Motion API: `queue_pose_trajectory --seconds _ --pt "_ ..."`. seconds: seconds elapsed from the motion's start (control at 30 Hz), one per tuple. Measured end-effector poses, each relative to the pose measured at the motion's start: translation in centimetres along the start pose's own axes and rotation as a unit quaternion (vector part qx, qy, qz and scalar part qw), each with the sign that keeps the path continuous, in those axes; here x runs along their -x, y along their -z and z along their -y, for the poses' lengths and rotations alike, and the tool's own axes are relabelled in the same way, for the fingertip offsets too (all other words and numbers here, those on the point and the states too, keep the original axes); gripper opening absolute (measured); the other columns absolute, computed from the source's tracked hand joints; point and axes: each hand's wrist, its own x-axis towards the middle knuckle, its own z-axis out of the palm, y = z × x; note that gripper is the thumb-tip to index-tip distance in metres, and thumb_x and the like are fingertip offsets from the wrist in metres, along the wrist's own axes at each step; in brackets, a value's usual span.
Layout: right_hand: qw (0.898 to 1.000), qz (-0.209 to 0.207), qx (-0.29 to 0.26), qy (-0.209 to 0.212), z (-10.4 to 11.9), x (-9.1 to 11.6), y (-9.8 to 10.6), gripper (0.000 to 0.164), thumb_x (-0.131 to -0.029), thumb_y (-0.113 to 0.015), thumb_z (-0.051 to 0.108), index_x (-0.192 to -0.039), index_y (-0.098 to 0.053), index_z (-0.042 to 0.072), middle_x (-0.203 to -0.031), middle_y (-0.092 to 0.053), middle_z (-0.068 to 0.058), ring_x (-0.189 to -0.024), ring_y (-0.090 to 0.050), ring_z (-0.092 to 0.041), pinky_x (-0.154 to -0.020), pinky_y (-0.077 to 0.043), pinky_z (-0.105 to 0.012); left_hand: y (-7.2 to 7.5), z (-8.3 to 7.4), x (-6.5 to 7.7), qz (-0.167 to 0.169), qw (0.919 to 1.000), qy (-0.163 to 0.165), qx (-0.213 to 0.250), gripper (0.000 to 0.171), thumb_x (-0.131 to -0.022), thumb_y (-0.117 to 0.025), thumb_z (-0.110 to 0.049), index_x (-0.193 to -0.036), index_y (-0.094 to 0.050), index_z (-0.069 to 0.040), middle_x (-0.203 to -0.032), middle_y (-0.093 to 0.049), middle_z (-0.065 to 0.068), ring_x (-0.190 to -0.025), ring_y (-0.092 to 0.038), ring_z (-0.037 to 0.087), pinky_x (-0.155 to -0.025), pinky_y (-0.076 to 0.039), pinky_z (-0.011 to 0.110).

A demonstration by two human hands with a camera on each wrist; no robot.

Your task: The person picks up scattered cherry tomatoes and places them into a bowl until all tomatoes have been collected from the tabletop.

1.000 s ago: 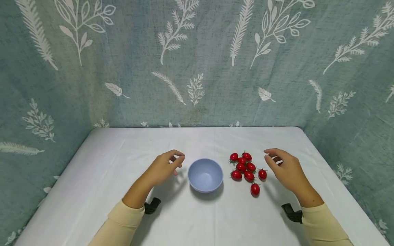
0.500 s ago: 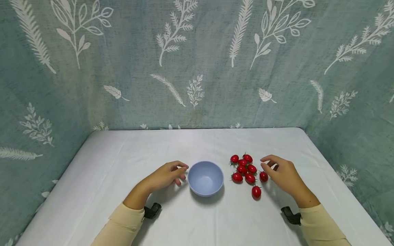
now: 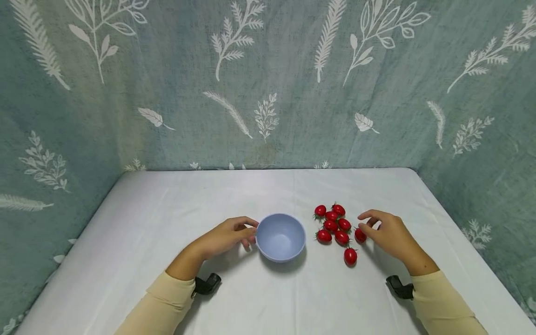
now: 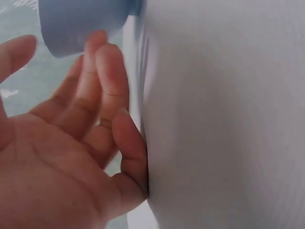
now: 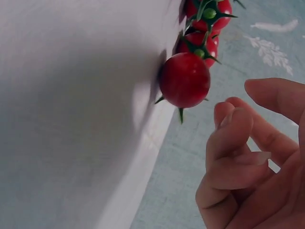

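A light blue bowl [image 3: 280,238] stands on the white-covered table, with nothing in it. My left hand [image 3: 228,236] is just left of the bowl, index fingertip right at its rim. In the left wrist view the bowl [image 4: 81,24] lies beyond my loosely bent fingers, thumb apart from them. Right of the bowl lies a cluster of several red cherry tomatoes [image 3: 331,226] with green stems. My right hand [image 3: 385,232] hovers beside a cherry tomato [image 3: 360,235] at the cluster's right. The right wrist view shows nothing between my bent fingers, with a tomato [image 5: 185,80] near their tips.
One cherry tomato [image 3: 350,257] lies nearest me, in front of the cluster. White cloth [image 3: 293,298] covers the table. A green leaf-patterned curtain [image 3: 268,116] hangs along the back and both sides. Each sleeved wrist carries a black camera mount [image 3: 207,284].
My left hand has moved right and come to the bowl's rim. My right hand has lowered and shifted slightly toward the rightmost tomato. The bowl and tomatoes have stayed in place.
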Motion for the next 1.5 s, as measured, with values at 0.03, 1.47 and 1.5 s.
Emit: queue_pose_trajectory --seconds 0.03,1.47,1.5 --pt "1.000 0.007 -0.003 -0.003 -0.1 -0.1 0.0 0.024 -0.093 -0.069 0.015 -0.114 -0.069 0.004 -0.089 -0.067 -0.010 -0.060 -0.050 -0.016 -0.049 -0.044 -0.027 0.0 0.0 0.0 0.002 1.0000 0.001 -0.003 0.045 -0.103 -0.055 -0.037 -0.137 -0.055 -0.007 -0.106 -0.070 0.011 -0.088 -0.069 0.021 -0.099 -0.044 0.040" --pt "0.992 0.118 -0.011 -0.033 -1.1 -0.2 -0.3 0.035 -0.088 -0.075 0.015 -0.119 -0.065 0.003 -0.103 -0.067 -0.021 -0.058 -0.059 -0.014 -0.054 -0.051 -0.031 0.1 0.6 0.0 0.030 0.9994 -0.002 0.018 0.047 -0.102 -0.058 -0.030 -0.142 -0.051 -0.006 -0.107 -0.074 0.007 -0.106 -0.068 0.017 -0.109 -0.040 0.049" --pt "0.992 0.118 -0.009 -0.032 -1.1 -0.2 -0.2 0.036 -0.088 -0.075 0.015 -0.120 -0.064 0.003 -0.103 -0.066 -0.021 -0.058 -0.059 -0.014 -0.054 -0.051 -0.031 0.1 0.5 0.0 0.030 0.9994 -0.002 0.016 0.047 -0.102 -0.058 -0.030 -0.142 -0.051 -0.006 -0.107 -0.074 0.007 -0.107 -0.068 0.017 -0.110 -0.039 0.050"
